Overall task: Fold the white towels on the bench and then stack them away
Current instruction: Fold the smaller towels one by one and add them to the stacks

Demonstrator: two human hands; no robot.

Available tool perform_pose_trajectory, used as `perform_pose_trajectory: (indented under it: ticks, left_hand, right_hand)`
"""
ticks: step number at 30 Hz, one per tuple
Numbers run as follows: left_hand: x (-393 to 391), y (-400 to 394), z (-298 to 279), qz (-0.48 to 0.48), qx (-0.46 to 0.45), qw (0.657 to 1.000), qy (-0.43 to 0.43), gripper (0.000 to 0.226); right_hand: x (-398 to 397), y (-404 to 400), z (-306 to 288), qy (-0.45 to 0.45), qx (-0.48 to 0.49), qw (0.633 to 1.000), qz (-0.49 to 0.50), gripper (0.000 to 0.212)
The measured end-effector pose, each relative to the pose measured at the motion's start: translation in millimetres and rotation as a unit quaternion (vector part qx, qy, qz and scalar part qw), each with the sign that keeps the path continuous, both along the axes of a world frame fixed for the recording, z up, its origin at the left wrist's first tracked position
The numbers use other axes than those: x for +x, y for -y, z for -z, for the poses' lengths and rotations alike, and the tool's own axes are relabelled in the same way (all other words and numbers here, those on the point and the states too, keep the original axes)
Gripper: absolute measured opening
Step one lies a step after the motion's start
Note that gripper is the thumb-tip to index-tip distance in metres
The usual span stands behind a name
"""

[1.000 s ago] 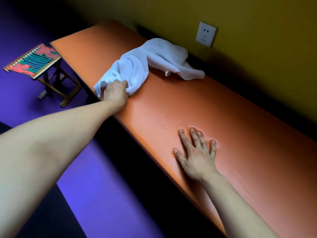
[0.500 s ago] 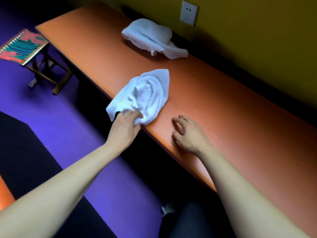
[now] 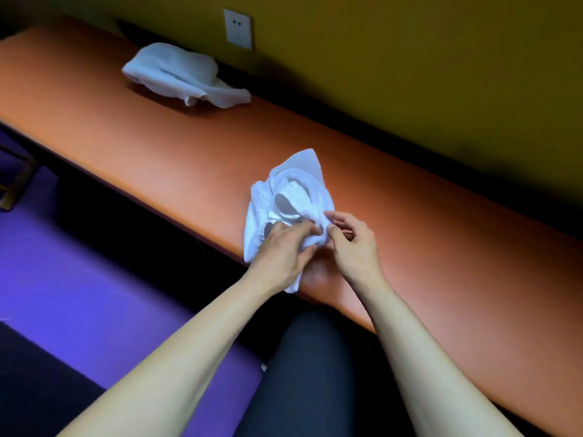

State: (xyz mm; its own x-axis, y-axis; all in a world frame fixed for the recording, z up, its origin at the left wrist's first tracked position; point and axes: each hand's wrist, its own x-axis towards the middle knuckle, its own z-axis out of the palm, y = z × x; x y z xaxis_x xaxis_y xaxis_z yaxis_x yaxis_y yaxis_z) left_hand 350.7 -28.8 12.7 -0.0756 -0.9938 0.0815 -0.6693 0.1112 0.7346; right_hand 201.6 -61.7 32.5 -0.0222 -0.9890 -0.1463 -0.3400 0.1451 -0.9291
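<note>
**While both hands work the near towel, a second waits**

Though nothing is folded yet, the first step looks under way. Nearest, a dark-clad knee [image 3: 312, 373] sits below the hands, against the bench [image 3: 441, 247] edge. The left hand [image 3: 280, 250] has its fingers curled into a bunched part of the near towel [image 3: 293, 197], gripping it at the bench's front edge; a corner of cloth hangs down under that wrist. Just beside it, the right hand [image 3: 353, 241] pinches the same towel between thumb and fingertips. The towel is crumpled, rising beyond the hands in loose loops.

My judgement: the hands are hunting for an edge or corners. The next move calls for drawing the hands apart to spread the cloth flat on the bench before any fold.

Well beyond the hands and off to the left, the far towel [image 3: 179, 74] lies heaped and untouched near the wall. Above it, a socket [image 3: 238, 28] sits in the wall.
</note>
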Motion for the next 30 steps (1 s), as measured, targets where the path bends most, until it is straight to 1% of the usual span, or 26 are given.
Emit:
perform_pose_trajectory:
  ticks: [2,3,5,7,9,12,14,15,17,18,19,20,21,23,24,25,27,28,30]
  left_hand:
    - [-12,2,-6,0.056,0.033,0.998,-0.003,0.034]
    - [-15,3,-8,0.057,0.030,0.998,-0.008,0.036]
    - [-12,5,-16,-0.007,-0.001,1.000,-0.007,0.031]
    - [-3,11,-21,-0.081,-0.039,0.995,0.032,0.023]
    - [4,20,-25,-0.122,-0.052,0.989,0.070,0.020]
    - [2,38,-24,-0.140,-0.016,0.987,0.078,0.033]
    - [-8,51,-23,-0.141,0.036,0.985,0.088,0.042]
    - [-14,57,-21,-0.140,0.061,0.982,0.108,0.043]
    - [-21,67,-18,-0.138,0.073,0.977,0.147,0.030]
    - [-21,71,-15,-0.138,0.065,0.977,0.146,0.021]
    - [-19,75,-13,-0.146,0.055,0.980,0.121,0.011]
    - [-15,78,-13,-0.157,0.047,0.984,0.073,0.006]
    - [-11,80,-15,-0.166,0.049,0.985,0.006,0.008]
    - [-6,81,-24,-0.154,0.067,0.978,-0.126,0.012]
    - [-7,80,-29,-0.132,0.075,0.975,-0.163,0.012]
    - [-9,78,-37,-0.103,0.073,0.979,-0.162,0.009]
    - [-12,75,-57,-0.055,0.041,0.990,-0.123,0.004]
    - [-13,74,-69,-0.038,0.016,0.993,-0.113,0.006]
    - [-13,74,-98,-0.018,-0.030,0.992,-0.119,0.005]
  right_hand:
    - [-17,1,-3,-0.074,-0.026,0.996,0.030,0.023]
    - [-23,1,-4,-0.106,-0.042,0.993,0.039,0.023]
    - [-29,0,-2,-0.139,-0.068,0.988,0.026,0.023]
    - [-24,0,3,-0.155,-0.067,0.986,-0.003,0.019]
    - [-16,0,11,-0.170,-0.068,0.983,-0.017,0.019]
    - [-8,6,17,-0.151,-0.047,0.987,0.027,0.028]
    - [-5,13,20,-0.140,-0.009,0.989,0.050,0.034]
    - [-3,17,21,-0.151,0.009,0.987,0.048,0.032]
    - [-2,24,27,-0.183,0.033,0.982,0.046,0.020]
    - [-4,26,28,-0.185,0.036,0.981,0.054,0.013]
    - [-7,28,28,-0.175,0.036,0.982,0.066,0.008]
    - [-12,29,27,-0.154,0.032,0.984,0.081,0.004]
    - [-18,31,24,-0.127,0.024,0.987,0.098,0.001]
    - [-31,34,14,-0.080,-0.001,0.989,0.126,0.007]
    - [-37,35,7,-0.059,-0.014,0.989,0.138,0.009]
    - [-44,37,0,-0.033,-0.025,0.987,0.157,0.011]
    - [-58,39,-19,0.029,-0.049,0.979,0.195,0.013]
    - [-66,38,-31,0.040,-0.071,0.977,0.195,0.013]
    - [-82,32,-62,0.022,-0.141,0.976,0.164,0.012]
